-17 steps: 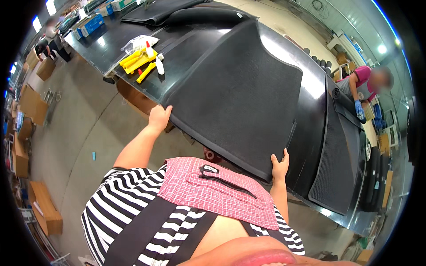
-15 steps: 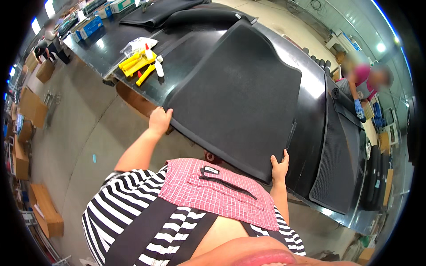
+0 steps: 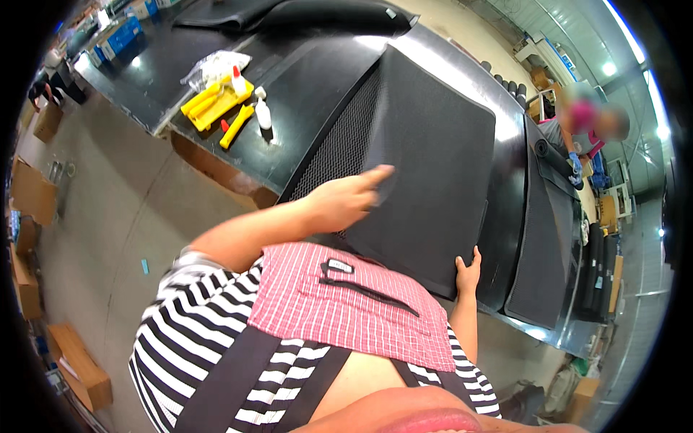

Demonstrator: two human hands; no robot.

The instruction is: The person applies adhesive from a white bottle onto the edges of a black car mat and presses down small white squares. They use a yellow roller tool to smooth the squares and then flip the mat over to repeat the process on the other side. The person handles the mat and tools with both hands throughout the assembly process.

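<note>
A: Position of the black mat [image 3: 447, 159]?
B: On the dark surface [image 3: 303, 83], its near end at the near edge, just in front of the apron [image 3: 354, 296]. Smooth face to the right, honeycomb texture along the left side.

A: And the left hand [image 3: 343, 203]?
B: Over the near part of the mat, where smooth meets honeycomb, index finger toward the right. Blurred; cannot tell whether it grips anything.

A: The right hand [image 3: 468, 274]?
B: At the mat's near right corner, thumb against the side edge, fingers pointing up. Firmness of hold cannot be told. Most of the mat lies between the hands and the far edge.

A: Neighbours?
B: Yellow tools [image 3: 234, 128] and a white bottle [image 3: 263, 115] left of the mat, by the near edge. Rolled black sheet [image 3: 332, 18] along the far edge. Second mat [image 3: 538, 252] toward the right edge, a co-worker's blue glove [image 3: 575, 166] near it.
</note>
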